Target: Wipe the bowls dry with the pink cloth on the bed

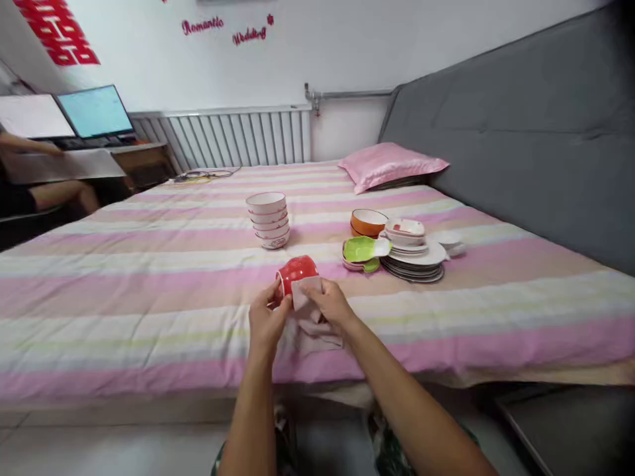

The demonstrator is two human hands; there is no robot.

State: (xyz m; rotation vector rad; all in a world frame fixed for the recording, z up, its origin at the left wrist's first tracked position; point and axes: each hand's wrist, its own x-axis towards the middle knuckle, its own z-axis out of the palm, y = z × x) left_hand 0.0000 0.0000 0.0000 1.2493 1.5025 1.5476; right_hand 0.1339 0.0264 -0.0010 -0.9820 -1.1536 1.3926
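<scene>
Steady the glossy red bowl, its rim side gripped by the fingers of the left hand; wipe evenly with the pale cloth, pressed to the bowl's wall by the fingers of the right hand; avoid the bowl stack beyond them.

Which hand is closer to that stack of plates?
Right. The right hand, holding a cloth against the red bowl, is to the left of the stack of plates; the left hand, gripping that bowl, is farther left.
</scene>
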